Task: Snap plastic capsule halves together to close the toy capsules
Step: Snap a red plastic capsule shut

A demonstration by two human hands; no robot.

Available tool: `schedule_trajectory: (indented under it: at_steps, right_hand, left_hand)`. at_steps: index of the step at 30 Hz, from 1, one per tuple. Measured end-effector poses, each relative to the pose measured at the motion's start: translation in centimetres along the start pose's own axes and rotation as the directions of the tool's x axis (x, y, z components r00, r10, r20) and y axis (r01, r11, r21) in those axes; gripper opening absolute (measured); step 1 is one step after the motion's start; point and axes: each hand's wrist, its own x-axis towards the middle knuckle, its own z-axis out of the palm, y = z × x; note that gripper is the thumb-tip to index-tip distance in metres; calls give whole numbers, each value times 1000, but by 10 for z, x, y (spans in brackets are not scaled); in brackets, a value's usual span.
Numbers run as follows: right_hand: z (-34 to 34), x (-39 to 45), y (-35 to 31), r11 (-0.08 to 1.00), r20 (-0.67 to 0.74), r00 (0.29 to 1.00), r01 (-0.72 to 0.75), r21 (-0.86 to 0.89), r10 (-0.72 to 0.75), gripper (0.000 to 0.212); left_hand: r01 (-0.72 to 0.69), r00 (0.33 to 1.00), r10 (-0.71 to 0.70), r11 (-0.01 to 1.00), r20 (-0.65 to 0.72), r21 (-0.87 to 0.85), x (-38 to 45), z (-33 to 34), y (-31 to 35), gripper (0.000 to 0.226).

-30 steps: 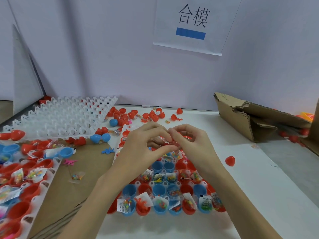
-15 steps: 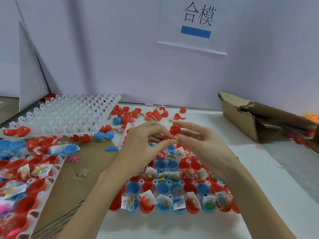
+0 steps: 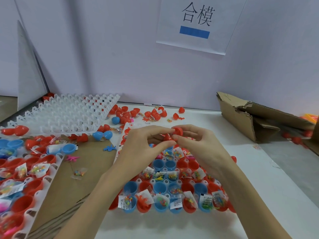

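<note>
1. The left hand (image 3: 143, 145) and right hand (image 3: 202, 149) meet above the far edge of the filled tray (image 3: 172, 187), fingertips toward each other.
2. Both hands pinch a red capsule (image 3: 174, 133). Its rounded upper half shows between the two sets of fingertips, and a second red part sits just below it, partly hidden by the left thumb. Whether the halves are fully joined cannot be told.
3. Left-hand fingers (image 3: 160, 130) are curled onto the capsule from the left, with the thumb underneath. Right-hand fingers (image 3: 189, 131) are curled onto it from the right, the thumb pressing at its lower side.
4. The filled tray lies on the white table (image 3: 259, 195) beneath the forearms. It holds open red and blue capsule halves, many containing small toy packets (image 3: 162, 201).
5. A second loaded tray (image 3: 31, 195) sits at the left edge, on brown cardboard sheet (image 3: 82, 178).
6. An empty white grid tray (image 3: 69, 116) lies at far left, resting tilted over loose capsule pieces.
7. Loose red capsule halves (image 3: 155, 114) are scattered behind the hands. A blue capsule pair (image 3: 102, 135) lies beside the grid tray.
8. A torn cardboard box (image 3: 250, 118) stands at right.
9. A paper sign (image 3: 196, 23) with two characters and a blue bar hangs on the back wall.
</note>
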Motion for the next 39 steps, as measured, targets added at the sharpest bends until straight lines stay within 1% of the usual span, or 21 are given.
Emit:
schedule_trajectory:
  at_steps: [1, 2, 3, 4, 8, 10, 14, 15, 23, 27, 29, 32, 35, 39]
  right_hand:
    - [-1, 0, -1, 991, 49, 997, -57, 121, 51, 25]
    - [-2, -1, -2, 960, 103, 990, -115, 254, 92, 26]
    - [-3, -2, -4, 927, 142, 985, -146, 347, 102, 28]
    - [-4, -2, -5, 912, 165, 982, -148, 383, 90, 28]
    - [-5, -3, -10, 902, 237, 971, -136, 410, 39, 34]
    - [-1, -4, -10, 910, 214, 976, -118, 397, 34, 32]
    - [12, -5, -6, 970, 37, 999, 4, 241, -14, 30]
    - [14, -5, -5, 972, 12, 1000, 25, 232, -28, 29]
    - [25, -7, -4, 968, -34, 987, 160, 196, -156, 22]
    - [31, -9, -4, 963, -91, 971, 233, 132, -223, 24]
    - [32, -9, -3, 962, -110, 965, 250, 109, -238, 24]
    - [34, -8, -2, 962, -136, 962, 251, 107, -236, 23]
    - [35, -8, -1, 966, -168, 964, 227, 121, -206, 21]
    - [31, -8, -1, 968, -189, 969, 188, 164, -157, 23]
  left_hand:
    - [15, 1000, -15, 999, 12, -29, 0, 0, 1, 31]
    - [28, 999, -26, 998, 24, -48, 0, 0, 2, 29]
    - [34, 999, -32, 998, 30, -57, 0, 1, 2, 27]
    - [37, 999, -35, 998, 29, -56, 0, 1, 3, 24]
    - [52, 998, -52, 998, -26, -21, 1, -1, 1, 16]
    - [59, 997, -60, 998, -41, -12, 2, -2, -1, 15]
    - [102, 993, -105, 993, -59, -57, 3, 1, 0, 16]
    - [111, 991, -116, 991, -68, -73, 3, 2, 1, 17]
    - [201, 957, -246, 945, -155, -257, 3, 0, 0, 11]
    - [185, 952, -230, 958, -201, -220, 3, 0, -2, 18]
    - [185, 948, -227, 963, -223, -194, 3, 1, -2, 22]
    - [148, 953, -186, 975, -240, -168, 3, 1, -1, 13]
    - [117, 964, -149, 982, -219, -151, 3, 0, 1, 6]
    - [95, 969, -115, 990, -220, -100, 0, 5, 5, 15]
